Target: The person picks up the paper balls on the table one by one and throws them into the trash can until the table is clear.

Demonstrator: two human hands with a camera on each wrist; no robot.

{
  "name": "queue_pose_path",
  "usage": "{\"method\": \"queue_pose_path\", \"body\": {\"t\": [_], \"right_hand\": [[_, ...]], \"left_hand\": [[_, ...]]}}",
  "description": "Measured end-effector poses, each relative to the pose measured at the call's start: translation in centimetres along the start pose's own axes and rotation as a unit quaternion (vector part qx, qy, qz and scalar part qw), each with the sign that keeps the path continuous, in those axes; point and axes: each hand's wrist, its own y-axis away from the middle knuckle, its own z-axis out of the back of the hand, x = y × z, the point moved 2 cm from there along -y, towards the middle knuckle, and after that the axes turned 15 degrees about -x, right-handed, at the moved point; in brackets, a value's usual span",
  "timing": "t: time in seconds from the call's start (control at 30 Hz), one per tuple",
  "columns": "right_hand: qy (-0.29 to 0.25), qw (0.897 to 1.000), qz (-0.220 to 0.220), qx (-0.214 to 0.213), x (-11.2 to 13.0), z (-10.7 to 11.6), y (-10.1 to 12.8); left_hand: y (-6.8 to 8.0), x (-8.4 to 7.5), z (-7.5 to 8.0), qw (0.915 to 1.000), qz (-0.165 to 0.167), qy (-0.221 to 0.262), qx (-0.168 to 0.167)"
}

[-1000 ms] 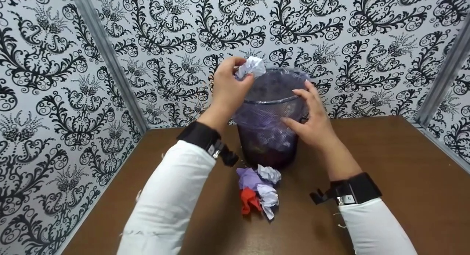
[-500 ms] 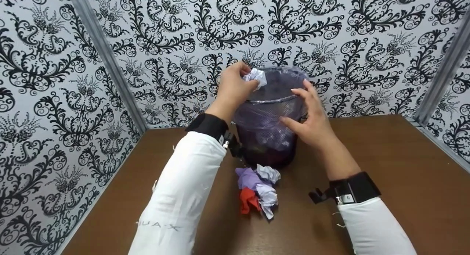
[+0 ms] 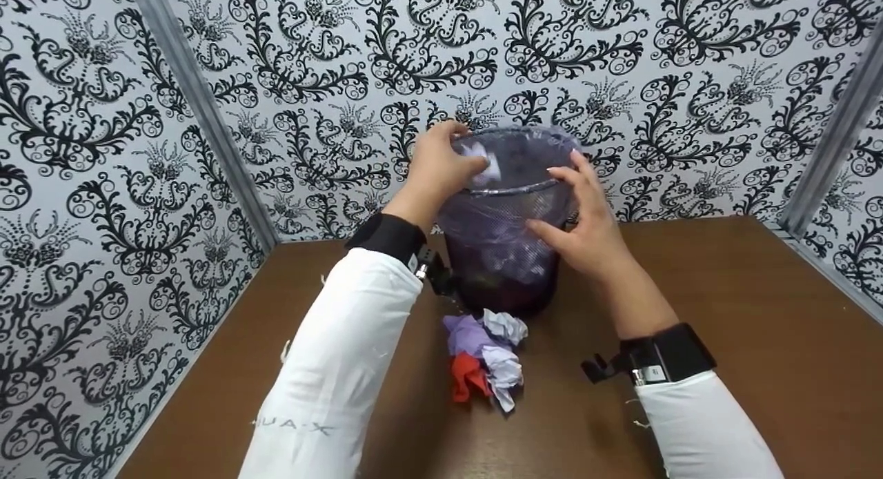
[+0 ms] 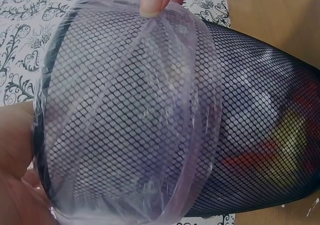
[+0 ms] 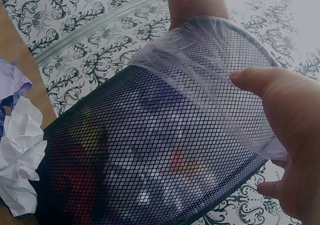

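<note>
A black mesh wastebasket [image 3: 507,258] stands upright, lined with a thin purple bag [image 3: 497,220] folded over its rim. My left hand [image 3: 438,161] is at the left of the rim, thumb and fingers apart. Just past its thumb, a crumpled white paper ball [image 3: 488,170], blurred, is inside the mouth, below the fingers. With thumb on the bagged front and fingers at the right rim, my right hand [image 3: 586,223] holds the basket; its thumb [image 5: 250,80] shows on the bag in the right wrist view.
In front of the basket lie a purple paper ball [image 3: 469,335], a red one [image 3: 469,377] and white ones [image 3: 503,368]. Coloured and white scraps [image 4: 250,115] show through the mesh. A patterned wall [image 3: 331,65] stands behind the brown table [image 3: 724,292].
My left hand has moved right and down to the rim. The white paper ball has left its fingers and dropped into the basket's mouth. The right hand stays put.
</note>
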Motion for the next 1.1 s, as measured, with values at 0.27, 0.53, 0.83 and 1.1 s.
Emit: {"method": "queue_pose_path", "body": {"t": [0.27,0.53,0.83,1.1], "right_hand": [[0.008,1.000,-0.008,0.001,-0.1,-0.3,0.1],[0.007,1.000,-0.007,-0.002,-0.1,-0.1,0.1],[0.015,1.000,-0.018,0.003,0.0,0.0,0.1],[0.015,1.000,-0.021,0.006,0.2,0.1,0.2]], "left_hand": [[0.5,1.0,2.6,0.9998,-0.011,0.019,-0.001],[0.9,3.7,6.5,0.9925,-0.065,0.085,-0.057],[4.2,9.0,8.0,0.9960,-0.077,0.043,0.014],[8.6,14.2,5.7,0.9864,-0.060,0.009,0.153]]}}
